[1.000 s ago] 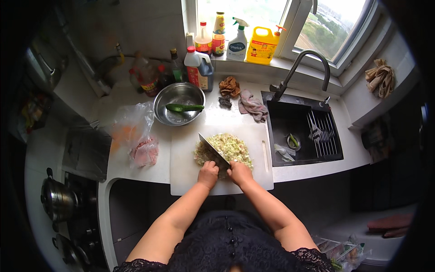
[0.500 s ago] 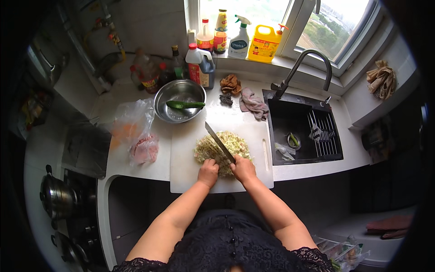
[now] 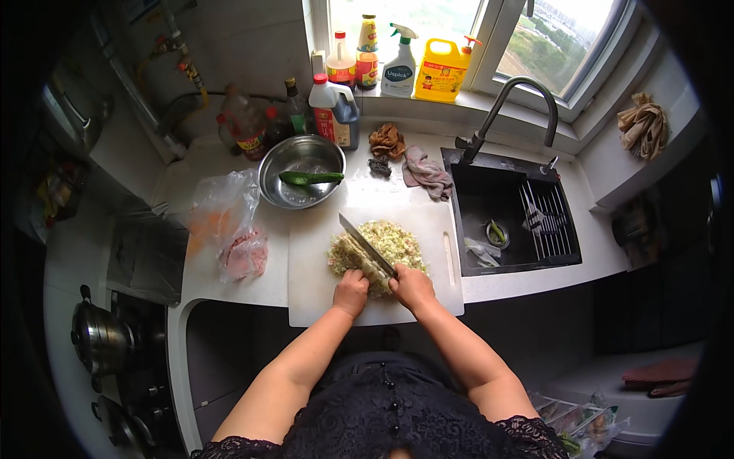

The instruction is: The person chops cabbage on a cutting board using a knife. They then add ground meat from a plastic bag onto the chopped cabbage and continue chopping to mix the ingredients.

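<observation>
My right hand [image 3: 413, 287] is closed around the handle of a kitchen knife [image 3: 367, 245], whose blade points away and to the left over a heap of finely chopped pale green vegetable [image 3: 401, 241]. Bits with a pinkish tint are mixed into the heap. My left hand [image 3: 352, 294] has its fingers curled at the heap's near left edge; what is under the fingertips, if anything, is hidden. All of this lies on a white cutting board [image 3: 306, 298] at the counter's front edge.
Behind the board stands a steel bowl [image 3: 269, 191] with a long green cucumber [image 3: 310, 177]. Left are plastic bags, one around pink meat [image 3: 245, 255]. A black sink [image 3: 501, 180] with a tap lies right, beside a crumpled cloth [image 3: 427, 173]. Bottles line the back, including a jug [image 3: 334, 115].
The knife tip has swung slightly to the left, and the blade sits a little differently over the heap. Both hands stay almost where they were. The whole view has shifted slightly.
</observation>
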Action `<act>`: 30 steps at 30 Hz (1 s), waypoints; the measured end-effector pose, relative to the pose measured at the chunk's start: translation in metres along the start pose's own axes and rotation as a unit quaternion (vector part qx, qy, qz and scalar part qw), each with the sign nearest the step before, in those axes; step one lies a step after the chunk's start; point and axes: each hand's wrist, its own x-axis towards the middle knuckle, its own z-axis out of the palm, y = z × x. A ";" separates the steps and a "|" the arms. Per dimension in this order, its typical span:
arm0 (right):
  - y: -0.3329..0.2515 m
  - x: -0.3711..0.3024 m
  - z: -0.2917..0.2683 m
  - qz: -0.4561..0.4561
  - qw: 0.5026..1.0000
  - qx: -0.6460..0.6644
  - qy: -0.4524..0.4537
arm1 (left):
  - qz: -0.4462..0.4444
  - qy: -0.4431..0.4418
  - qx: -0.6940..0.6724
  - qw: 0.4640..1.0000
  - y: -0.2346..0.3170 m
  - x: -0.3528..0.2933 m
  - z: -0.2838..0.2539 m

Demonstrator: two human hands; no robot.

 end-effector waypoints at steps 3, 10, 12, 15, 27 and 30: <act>0.007 0.002 0.008 -0.001 0.998 0.034 0.048 | 0.000 0.003 -0.014 1.000 -0.002 -0.002 0.003; 0.004 0.004 0.002 0.002 1.000 0.011 0.023 | -0.011 0.008 -0.009 1.000 0.003 0.001 -0.001; 0.002 0.002 0.008 0.006 1.000 0.014 0.019 | -0.016 -0.019 0.010 1.000 0.002 0.002 -0.002; 0.010 0.001 0.015 0.012 1.000 0.004 0.009 | -0.002 -0.004 -0.014 1.000 0.003 -0.001 0.000; 0.006 0.004 0.002 0.021 0.999 0.017 0.018 | -0.011 -0.007 0.000 1.000 0.002 -0.001 0.002; 0.004 -0.002 0.011 0.023 1.000 -0.002 0.005 | -0.018 -0.021 0.018 0.999 0.004 0.000 -0.001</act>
